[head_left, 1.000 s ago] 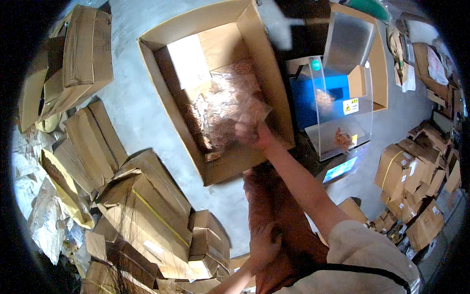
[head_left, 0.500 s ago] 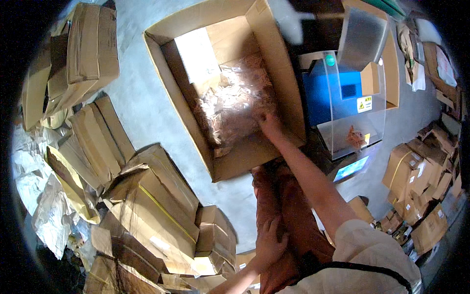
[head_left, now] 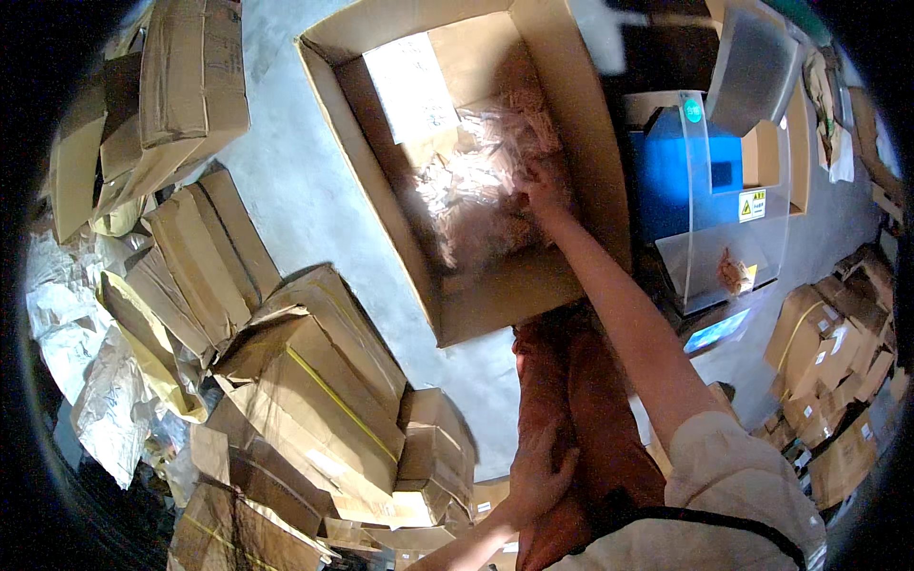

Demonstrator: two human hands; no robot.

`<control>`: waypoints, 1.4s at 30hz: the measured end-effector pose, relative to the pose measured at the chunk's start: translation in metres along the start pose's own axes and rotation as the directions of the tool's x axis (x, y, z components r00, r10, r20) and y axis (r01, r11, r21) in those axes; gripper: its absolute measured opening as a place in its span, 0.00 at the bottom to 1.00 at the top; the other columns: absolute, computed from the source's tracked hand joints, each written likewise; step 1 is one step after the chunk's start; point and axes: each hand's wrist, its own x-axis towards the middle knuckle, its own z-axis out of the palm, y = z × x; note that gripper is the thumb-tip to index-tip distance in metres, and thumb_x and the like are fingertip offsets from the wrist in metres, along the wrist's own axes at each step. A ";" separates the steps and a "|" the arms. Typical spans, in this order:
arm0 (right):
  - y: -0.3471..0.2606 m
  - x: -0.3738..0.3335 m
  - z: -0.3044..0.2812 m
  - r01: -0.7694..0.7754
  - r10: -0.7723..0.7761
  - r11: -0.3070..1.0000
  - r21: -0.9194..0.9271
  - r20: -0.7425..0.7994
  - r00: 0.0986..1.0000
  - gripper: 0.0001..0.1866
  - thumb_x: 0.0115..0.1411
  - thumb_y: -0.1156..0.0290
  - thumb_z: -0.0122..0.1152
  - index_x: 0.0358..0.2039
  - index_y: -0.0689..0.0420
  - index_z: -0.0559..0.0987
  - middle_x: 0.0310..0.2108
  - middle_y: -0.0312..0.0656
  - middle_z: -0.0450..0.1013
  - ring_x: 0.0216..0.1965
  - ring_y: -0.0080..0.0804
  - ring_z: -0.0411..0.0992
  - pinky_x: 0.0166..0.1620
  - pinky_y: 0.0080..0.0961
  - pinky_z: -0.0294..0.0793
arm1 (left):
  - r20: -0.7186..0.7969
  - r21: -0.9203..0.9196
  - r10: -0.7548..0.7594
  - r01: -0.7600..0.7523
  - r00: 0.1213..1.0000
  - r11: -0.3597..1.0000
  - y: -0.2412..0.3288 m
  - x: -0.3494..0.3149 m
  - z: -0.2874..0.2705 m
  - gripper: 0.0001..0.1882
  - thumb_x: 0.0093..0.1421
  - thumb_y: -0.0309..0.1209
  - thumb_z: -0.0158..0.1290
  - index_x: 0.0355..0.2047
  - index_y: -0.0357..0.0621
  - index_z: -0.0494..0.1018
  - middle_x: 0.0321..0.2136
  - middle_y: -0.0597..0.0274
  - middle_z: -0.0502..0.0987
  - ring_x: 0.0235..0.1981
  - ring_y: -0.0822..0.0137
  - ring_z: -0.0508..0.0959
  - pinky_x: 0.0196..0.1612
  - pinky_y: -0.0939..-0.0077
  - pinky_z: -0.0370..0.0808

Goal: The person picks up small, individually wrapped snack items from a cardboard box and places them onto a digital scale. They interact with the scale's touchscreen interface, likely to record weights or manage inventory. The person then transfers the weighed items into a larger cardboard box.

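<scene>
A large open cardboard box (head_left: 447,324) stands in front of me with a pile of small clear plastic packets (head_left: 486,186) with reddish-brown contents inside. Over the right part of that pile, my right hand (head_left: 546,195) reaches in with its fingers curled down among the packets. What they grip, if anything, is too small and glaring to make out. My left hand (head_left: 541,473) lies on my reddish-brown trouser leg (head_left: 538,390), fingers stretched out and holding nothing. A white sheet (head_left: 411,88) leans against the box's inner far wall, brightly lit.
Right of the box is a blue machine (head_left: 671,176) with a clear plastic guard, reddish-brown bits in its clear tray (head_left: 714,266), and a lit screen (head_left: 717,330). Cardboard boxes (head_left: 328,390) and plastic bags (head_left: 109,419) crowd the left. More cartons (head_left: 819,352) are stacked at right.
My right hand has moved farther into the box, toward the far side of the packet pile. The whole view has shifted slightly. My left hand stays on my leg.
</scene>
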 end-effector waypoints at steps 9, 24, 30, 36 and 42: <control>-0.032 -0.058 -0.022 -0.228 0.109 0.821 0.524 0.248 0.963 0.22 0.62 0.57 0.56 0.52 0.58 0.73 0.43 0.41 0.75 0.42 0.34 0.72 0.51 0.35 0.71 | 0.023 0.099 -0.021 0.019 1.000 0.995 0.002 -0.004 0.008 0.31 0.61 0.41 0.53 0.61 0.37 0.63 0.54 0.38 0.70 0.55 0.39 0.69 0.59 0.51 0.65; -0.018 -0.068 0.000 -0.155 0.206 0.974 0.167 -0.351 0.914 0.31 0.49 0.71 0.70 0.56 0.59 0.72 0.55 0.46 0.71 0.54 0.39 0.69 0.55 0.35 0.68 | -0.003 0.035 -0.091 0.091 0.996 0.995 0.014 0.001 0.007 0.34 0.60 0.38 0.55 0.63 0.38 0.61 0.62 0.38 0.62 0.62 0.39 0.63 0.63 0.52 0.63; -0.058 -0.076 0.005 0.202 -0.196 0.979 -0.015 -0.313 0.929 0.10 0.52 0.79 0.65 0.36 0.59 0.78 0.39 0.36 0.74 0.40 0.30 0.71 0.45 0.28 0.72 | -0.016 0.078 -0.106 0.107 0.994 0.991 0.018 0.001 0.005 0.30 0.58 0.36 0.56 0.60 0.41 0.64 0.60 0.41 0.64 0.59 0.39 0.66 0.61 0.52 0.66; -0.044 -0.104 0.019 0.531 -0.527 0.697 -0.482 0.159 0.835 0.18 0.47 0.80 0.66 0.42 0.58 0.78 0.45 0.46 0.71 0.45 0.41 0.72 0.50 0.36 0.72 | 0.023 0.093 -0.072 0.069 0.997 0.993 0.024 0.002 0.003 0.29 0.59 0.37 0.55 0.60 0.44 0.65 0.60 0.42 0.64 0.59 0.39 0.66 0.61 0.51 0.66; 0.047 -0.086 -0.005 0.121 -0.218 0.802 -0.585 -0.098 0.971 0.28 0.46 0.74 0.71 0.50 0.58 0.74 0.52 0.50 0.66 0.57 0.48 0.64 0.58 0.44 0.68 | 0.005 0.092 -0.061 0.061 0.998 0.994 0.007 0.002 0.012 0.31 0.59 0.37 0.54 0.62 0.43 0.62 0.60 0.39 0.63 0.60 0.39 0.65 0.63 0.52 0.64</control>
